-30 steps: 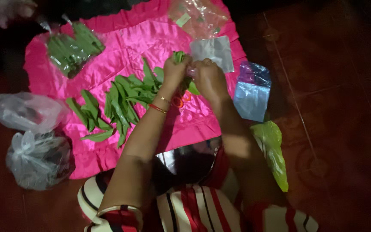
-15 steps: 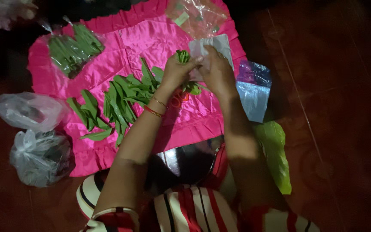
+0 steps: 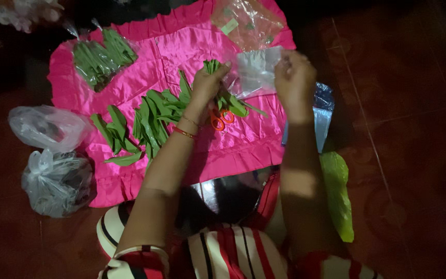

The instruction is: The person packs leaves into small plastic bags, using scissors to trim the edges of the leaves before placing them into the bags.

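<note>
I am gripping a small bundle of long green leaves (image 3: 213, 68) in my left hand (image 3: 208, 85), tips pointing away from me, over the bright pink satin cloth (image 3: 181, 46). My right hand (image 3: 293, 77) is pinching a clear plastic bag (image 3: 256, 70) just right of the bundle (hands apart, bag between them).

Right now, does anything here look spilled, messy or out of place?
Nothing looks spilled or damaged. Loose green leaves lie scattered on the pink cloth, and orange-handled scissors sit partly hidden under the bunch of leaves in the left hand.
</note>
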